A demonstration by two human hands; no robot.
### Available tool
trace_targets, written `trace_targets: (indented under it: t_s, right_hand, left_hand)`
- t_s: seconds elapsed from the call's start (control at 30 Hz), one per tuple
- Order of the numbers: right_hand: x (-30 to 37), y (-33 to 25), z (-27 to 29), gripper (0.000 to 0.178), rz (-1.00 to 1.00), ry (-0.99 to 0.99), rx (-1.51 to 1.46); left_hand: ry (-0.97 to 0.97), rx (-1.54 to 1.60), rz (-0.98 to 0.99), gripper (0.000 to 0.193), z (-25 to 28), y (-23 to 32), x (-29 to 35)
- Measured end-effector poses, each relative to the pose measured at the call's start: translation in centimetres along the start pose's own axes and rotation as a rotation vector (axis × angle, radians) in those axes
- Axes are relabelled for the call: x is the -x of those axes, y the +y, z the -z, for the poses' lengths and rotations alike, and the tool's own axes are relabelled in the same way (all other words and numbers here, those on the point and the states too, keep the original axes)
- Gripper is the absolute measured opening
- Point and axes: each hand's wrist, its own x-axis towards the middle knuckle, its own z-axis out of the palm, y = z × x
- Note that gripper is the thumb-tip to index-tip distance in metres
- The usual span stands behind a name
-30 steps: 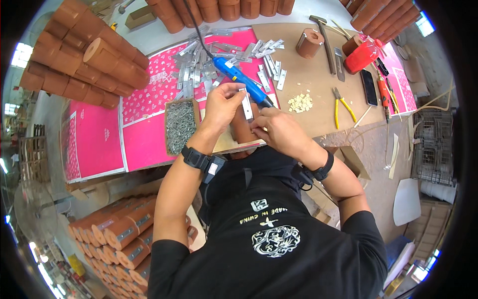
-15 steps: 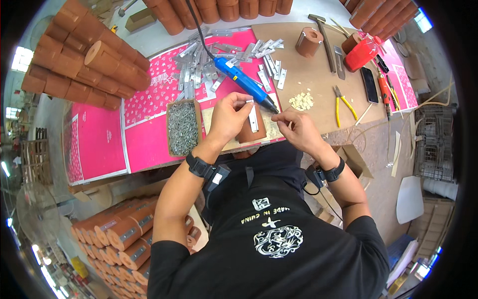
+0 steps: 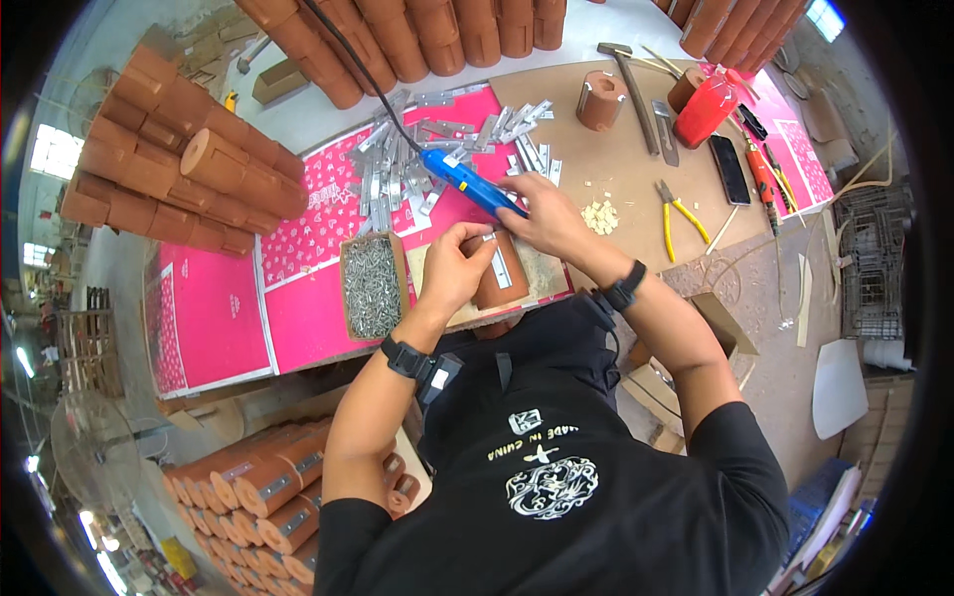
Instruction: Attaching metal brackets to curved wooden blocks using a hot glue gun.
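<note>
A short brown cylinder (image 3: 508, 285) lies on a pale board (image 3: 548, 278) at the table's near edge. Along its top runs a narrow metal strip (image 3: 500, 266) with holes. My left hand (image 3: 457, 273) pinches at the strip's far end; whether a screw is also between its fingertips is too small to see. My right hand (image 3: 547, 217) is wrapped round the front part of a blue corded electric screwdriver (image 3: 467, 182), just beyond the cylinder. The driver's tip is hidden behind my hands. Left of them stands an open box (image 3: 347, 298) of screws (image 3: 373, 283).
Loose metal strips (image 3: 397, 179) are heaped beyond the screw box. Right are yellow-handled pliers (image 3: 669, 226), pale chips (image 3: 599, 217), a phone (image 3: 730, 171), a hammer (image 3: 636, 99), a red bottle (image 3: 707, 111) and an upright cylinder (image 3: 601, 100). Stacked brown cylinders (image 3: 189, 169) stand at left.
My right hand has moved left and away from me, from beside the driver's tip to a grip on its body. The left hand stays at the strip. The whole view has shifted slightly.
</note>
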Motion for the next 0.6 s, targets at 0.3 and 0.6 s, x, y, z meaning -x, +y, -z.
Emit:
trace_targets:
  t_s: [0.3, 0.6]
  right_hand:
    - [-5.2, -0.5, -1.7, 0.070, -0.272, -0.310, 0.090]
    - [-3.3, -3.0, 1.6, 0.043, -0.194, 0.055, -0.478]
  left_hand:
    - [-0.011, -0.074, -0.027, 0.025, -0.2, 1.3, 0.1]
    - [0.040, -0.068, 0.009, 0.022, 0.2, 0.6, -0.3]
